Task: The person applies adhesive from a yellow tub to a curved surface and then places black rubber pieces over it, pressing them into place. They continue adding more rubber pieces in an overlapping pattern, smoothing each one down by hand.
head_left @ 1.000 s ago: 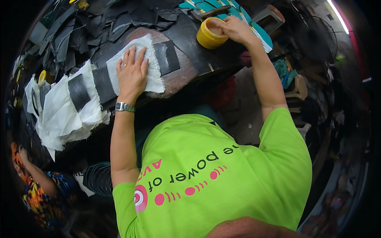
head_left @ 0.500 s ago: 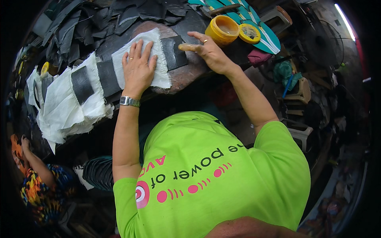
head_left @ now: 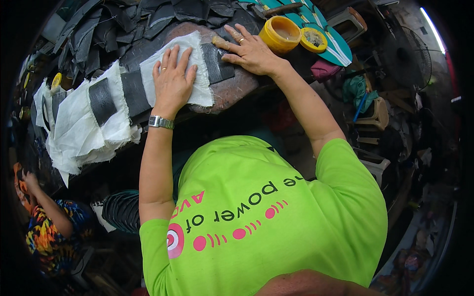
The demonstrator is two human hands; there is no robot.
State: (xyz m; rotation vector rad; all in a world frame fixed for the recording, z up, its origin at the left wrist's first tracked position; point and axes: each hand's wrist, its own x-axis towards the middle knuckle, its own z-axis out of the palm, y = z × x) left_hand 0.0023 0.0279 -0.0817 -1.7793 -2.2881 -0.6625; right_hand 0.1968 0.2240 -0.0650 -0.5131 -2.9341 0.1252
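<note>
Two bare hands are down on the work, and neither one grips anything. The left hand (head_left: pixel 172 79) lies flat with fingers spread on a piece of white cloth (head_left: pixel 197 74), pressing it against the rounded brown stone slab (head_left: pixel 232 89) underneath; a metal wristwatch (head_left: pixel 161 122) sits on that wrist. The right hand (head_left: pixel 249 49) rests open just beside it, fingers stretched out, its fingertips on the dark rubber strip (head_left: pixel 217 64) that lies across the cloth's right end, and the index finger looks smeared with something pale. Close behind this hand stands an open yellow tub (head_left: pixel 280 33), with its yellow lid (head_left: pixel 313 39) lying just to the right on a teal patterned sheet (head_left: pixel 335 42). To the left, more white cloth pieces with dark strips (head_left: pixel 101 101) are laid side by side, hanging over the bench edge. Heaps of dark cut rubber pieces (head_left: pixel 148 17) fill the bench at the back. Low at the left, another person in a colourful patterned shirt (head_left: pixel 49 232) is seated.
</note>
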